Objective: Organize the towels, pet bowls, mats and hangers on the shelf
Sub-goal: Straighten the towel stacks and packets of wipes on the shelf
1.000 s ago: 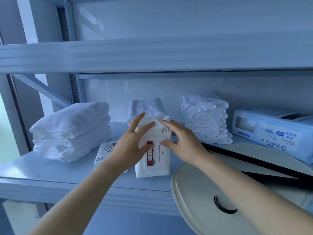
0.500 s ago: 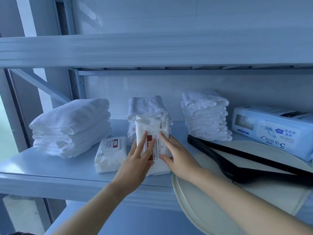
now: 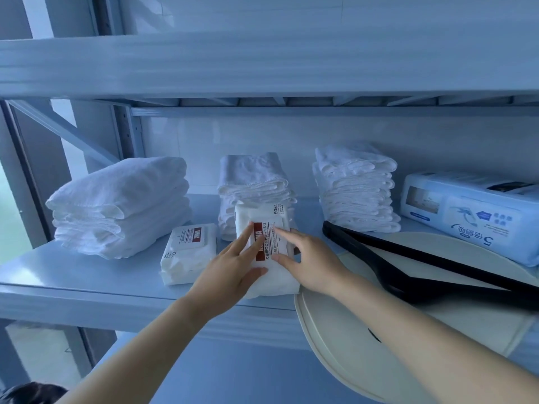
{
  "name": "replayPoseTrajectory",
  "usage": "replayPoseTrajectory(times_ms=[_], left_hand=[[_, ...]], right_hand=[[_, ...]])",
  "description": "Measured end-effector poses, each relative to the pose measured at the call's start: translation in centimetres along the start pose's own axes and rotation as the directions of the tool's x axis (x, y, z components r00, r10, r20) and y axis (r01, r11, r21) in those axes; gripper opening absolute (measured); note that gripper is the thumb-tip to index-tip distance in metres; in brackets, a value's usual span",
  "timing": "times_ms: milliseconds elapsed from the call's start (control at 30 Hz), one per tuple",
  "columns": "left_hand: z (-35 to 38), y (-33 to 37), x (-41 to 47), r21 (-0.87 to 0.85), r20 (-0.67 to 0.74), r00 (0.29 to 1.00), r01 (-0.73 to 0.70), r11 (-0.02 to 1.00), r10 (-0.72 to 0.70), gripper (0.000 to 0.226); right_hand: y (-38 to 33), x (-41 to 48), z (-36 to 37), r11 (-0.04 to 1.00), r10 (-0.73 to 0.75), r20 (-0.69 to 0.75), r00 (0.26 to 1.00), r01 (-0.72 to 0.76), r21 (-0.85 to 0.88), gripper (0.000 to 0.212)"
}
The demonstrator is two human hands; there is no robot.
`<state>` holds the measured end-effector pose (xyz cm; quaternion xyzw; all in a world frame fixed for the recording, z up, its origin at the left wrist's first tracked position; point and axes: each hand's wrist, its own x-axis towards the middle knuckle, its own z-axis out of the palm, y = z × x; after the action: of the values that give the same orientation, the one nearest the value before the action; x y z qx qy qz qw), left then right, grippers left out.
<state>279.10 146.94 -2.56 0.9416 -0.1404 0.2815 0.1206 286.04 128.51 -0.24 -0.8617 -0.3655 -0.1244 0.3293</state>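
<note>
A white wipes pack with a red label (image 3: 272,220) lies on the shelf (image 3: 73,275), leaning against the middle stack of white towels (image 3: 250,176). My left hand (image 3: 233,266) rests on its left side with straight fingers. My right hand (image 3: 309,263) touches its right side, fingers straight. A second wipes pack (image 3: 186,252) lies to the left. Two more towel stacks stand on the shelf, one at the left (image 3: 119,205) and one at the right (image 3: 355,188). Black hangers (image 3: 423,266) lie on a cream oval mat (image 3: 350,339).
A large blue-and-white package (image 3: 472,214) sits at the far right of the shelf. The cream mat overhangs the shelf's front edge. Another shelf board (image 3: 262,65) runs close overhead. A diagonal brace (image 3: 58,129) crosses the left end.
The wipes pack has gone from standing upright in both hands to lying lower on the shelf against the middle towels. Both hands have come down with it and now lie flatter.
</note>
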Motion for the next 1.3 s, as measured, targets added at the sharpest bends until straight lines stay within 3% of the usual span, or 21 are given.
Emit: replayPoseTrajectory(times_ms=[167,333,700,900,1100,1300], left_hand=[[0.4,-0.2,0.2,-0.083,0.021,0.997,0.075,0.994,-0.073,0.035],[0.6,-0.4,0.2,-0.101,0.008,0.997,0.077,0.992,-0.077,0.032],[1.5,0.1,-1.4,-0.313,-0.110,0.981,0.121,0.942,-0.163,0.029],[1.2,0.3,-1.2,-0.283,-0.094,0.981,0.137,0.949,-0.170,0.029],[-1.2,0.5,1.0,-0.007,-0.007,0.987,0.160,0.987,-0.160,0.023],[-0.8,3.1,3.5,-0.059,0.007,0.991,0.135,0.989,-0.135,0.024]], right_hand=[[0.3,-0.2,1.0,0.998,0.061,0.049,0.997,-0.060,-0.033,0.035],[0.3,-0.3,0.9,0.998,0.057,0.054,0.997,-0.057,0.005,0.032],[0.4,-0.5,1.0,0.996,0.067,0.064,0.996,-0.071,0.049,0.033],[0.3,-0.2,1.1,0.996,0.080,0.073,0.994,-0.082,0.032,0.034],[0.7,-0.2,-1.3,0.996,0.052,0.037,0.998,-0.050,-0.069,0.035],[2.1,-2.3,-3.6,0.995,0.055,-0.028,0.998,-0.057,-0.077,0.031]])
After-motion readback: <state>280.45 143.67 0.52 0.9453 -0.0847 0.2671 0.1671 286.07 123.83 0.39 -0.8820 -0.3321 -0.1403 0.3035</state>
